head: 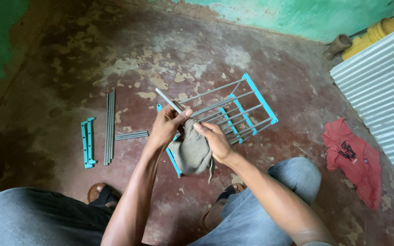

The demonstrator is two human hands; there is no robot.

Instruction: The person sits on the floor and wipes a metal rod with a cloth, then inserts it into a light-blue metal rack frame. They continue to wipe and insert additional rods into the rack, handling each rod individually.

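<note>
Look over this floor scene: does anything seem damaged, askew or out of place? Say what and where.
The floor paint is flaking in pale patches. A red shirt lies crumpled at right. The blue-and-grey rack lies tipped over, with loose grey rods and blue brackets at left.

Open floor (169, 41) lies far of the hands. Directly beneath and right stands a grey-and-blue rack (233, 111); loose rods (110, 125) and blue brackets (87, 142) obstruct the left. A red cloth (354, 157) and corrugated sheet (381, 86) crowd the right.
</note>
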